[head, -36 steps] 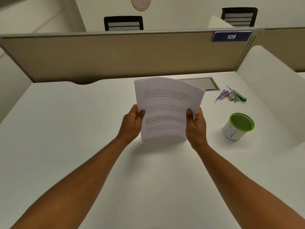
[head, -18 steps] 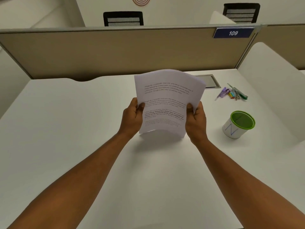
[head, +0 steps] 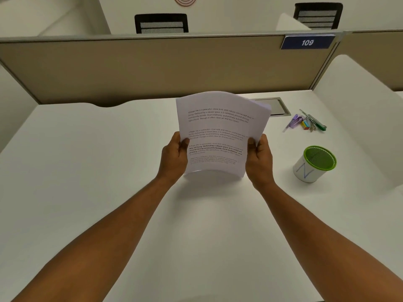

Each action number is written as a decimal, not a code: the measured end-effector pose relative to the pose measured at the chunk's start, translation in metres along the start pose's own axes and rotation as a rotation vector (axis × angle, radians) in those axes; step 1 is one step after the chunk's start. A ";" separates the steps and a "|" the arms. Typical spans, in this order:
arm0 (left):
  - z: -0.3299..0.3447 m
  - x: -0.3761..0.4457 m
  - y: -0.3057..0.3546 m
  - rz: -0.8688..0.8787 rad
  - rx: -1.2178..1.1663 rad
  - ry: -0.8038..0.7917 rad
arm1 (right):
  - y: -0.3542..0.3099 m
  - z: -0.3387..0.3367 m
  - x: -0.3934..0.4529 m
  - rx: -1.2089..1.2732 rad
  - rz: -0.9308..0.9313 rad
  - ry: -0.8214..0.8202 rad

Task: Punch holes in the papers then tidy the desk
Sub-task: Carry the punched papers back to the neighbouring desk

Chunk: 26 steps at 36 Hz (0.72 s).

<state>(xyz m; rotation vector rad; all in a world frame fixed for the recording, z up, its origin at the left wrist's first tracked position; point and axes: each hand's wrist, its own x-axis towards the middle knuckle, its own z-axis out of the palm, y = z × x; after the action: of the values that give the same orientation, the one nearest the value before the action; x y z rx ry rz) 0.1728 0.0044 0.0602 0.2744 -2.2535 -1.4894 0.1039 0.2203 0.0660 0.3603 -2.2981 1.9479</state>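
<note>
A small stack of printed white papers [head: 220, 125] stands nearly upright over the middle of the white desk [head: 87, 171], its lower edge just above the surface. My left hand [head: 174, 158] grips the stack's left edge and my right hand [head: 259, 160] grips its right edge, thumbs on the front sheet. The top of the stack bows away from me. No hole punch is in view.
A white pen cup with a green mesh rim [head: 315, 163] stands to the right. Several pens and small items [head: 306, 123] lie behind it. A grey cable hatch [head: 277, 106] sits at the back. Beige partition [head: 152, 68] behind, white divider [head: 359, 118] on the right.
The papers have lifted slightly off the desk between my hands and their top curls back more. Both hands keep the same grip.
</note>
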 end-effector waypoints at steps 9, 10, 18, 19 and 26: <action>0.005 -0.004 -0.005 -0.021 -0.031 -0.024 | 0.008 0.002 -0.001 -0.019 0.017 -0.026; 0.006 -0.005 -0.007 -0.028 -0.024 -0.025 | 0.010 0.002 -0.001 -0.022 0.026 -0.027; 0.006 -0.004 -0.011 0.010 0.016 0.022 | 0.012 0.000 0.001 -0.031 -0.006 0.013; 0.007 -0.004 -0.012 -0.001 0.010 0.007 | 0.014 0.000 0.000 -0.038 -0.007 0.006; 0.011 -0.003 -0.017 -0.034 0.058 -0.035 | 0.024 -0.004 -0.002 -0.107 0.008 -0.051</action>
<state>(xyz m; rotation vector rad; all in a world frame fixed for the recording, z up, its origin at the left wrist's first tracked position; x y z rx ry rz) 0.1697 0.0077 0.0400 0.3083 -2.3334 -1.4579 0.0993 0.2277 0.0432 0.3951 -2.4272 1.8307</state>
